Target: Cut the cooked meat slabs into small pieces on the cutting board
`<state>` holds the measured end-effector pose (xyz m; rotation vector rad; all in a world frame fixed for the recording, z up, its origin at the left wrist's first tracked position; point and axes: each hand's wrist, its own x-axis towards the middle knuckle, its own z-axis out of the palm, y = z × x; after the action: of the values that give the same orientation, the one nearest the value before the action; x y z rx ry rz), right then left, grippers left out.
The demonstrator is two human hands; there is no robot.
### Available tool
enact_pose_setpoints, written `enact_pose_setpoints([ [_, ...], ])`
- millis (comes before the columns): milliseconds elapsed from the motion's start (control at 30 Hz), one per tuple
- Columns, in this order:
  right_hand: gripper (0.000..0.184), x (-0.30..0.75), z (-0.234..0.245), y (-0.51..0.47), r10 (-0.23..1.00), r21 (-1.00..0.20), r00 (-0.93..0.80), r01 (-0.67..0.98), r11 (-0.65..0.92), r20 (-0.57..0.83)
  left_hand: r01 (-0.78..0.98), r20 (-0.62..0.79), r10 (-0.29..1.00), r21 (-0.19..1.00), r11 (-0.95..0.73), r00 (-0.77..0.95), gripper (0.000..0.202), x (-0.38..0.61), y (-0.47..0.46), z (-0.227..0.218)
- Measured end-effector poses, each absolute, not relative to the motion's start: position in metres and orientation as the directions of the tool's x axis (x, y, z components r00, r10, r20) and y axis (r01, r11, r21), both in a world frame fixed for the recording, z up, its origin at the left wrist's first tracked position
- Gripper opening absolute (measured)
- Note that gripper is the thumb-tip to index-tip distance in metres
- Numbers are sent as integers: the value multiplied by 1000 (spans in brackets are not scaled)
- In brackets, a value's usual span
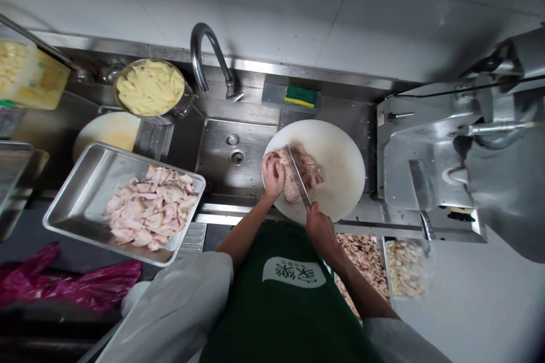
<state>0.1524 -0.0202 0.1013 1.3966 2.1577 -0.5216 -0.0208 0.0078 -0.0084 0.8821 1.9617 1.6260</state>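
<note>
A slab of pale pinkish meat lies on a round white cutting board that overlaps the sink's right side. With curled fingers, my left hand grips the meat's left end and holds it against the board. My right hand is closed round the handle of a wide-bladed knife. The blade lies across the meat, just right of my left fingers, its tip pointing away from me. Whether the edge has gone through the meat is hidden.
Left of the sink, a steel tray holds sliced meat. Behind it stands a pot of pale yellow slices. The faucet arches over the sink; a sponge lies behind the board. A slicing machine and another knife are rightward.
</note>
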Motion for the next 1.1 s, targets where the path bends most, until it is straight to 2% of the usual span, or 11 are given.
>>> enact_pose_setpoints([
  [200,34,146,119,-13,691,-16,-317,914,404,-650,439,225,728,891,114,-647,32,-27,13,-16],
  [300,39,131,124,-6,678,-5,-310,911,411,-666,502,278,739,859,95,-614,29,-32,16,-21],
  [500,51,106,125,6,655,-5,-328,896,444,-680,518,267,753,848,113,-602,32,-37,20,-26],
  [700,36,127,134,7,671,5,-308,907,421,-675,527,299,748,846,80,-593,29,-33,21,-28],
  [900,41,81,122,51,673,-128,-496,845,519,-548,531,296,743,842,93,-600,32,-33,20,-29],
  [1000,41,101,124,43,638,-104,-476,842,529,-606,528,290,738,842,106,-610,31,-31,19,-30],
  [1100,39,125,123,27,625,-23,-364,875,484,-691,521,291,741,848,93,-605,30,-30,19,-31],
])
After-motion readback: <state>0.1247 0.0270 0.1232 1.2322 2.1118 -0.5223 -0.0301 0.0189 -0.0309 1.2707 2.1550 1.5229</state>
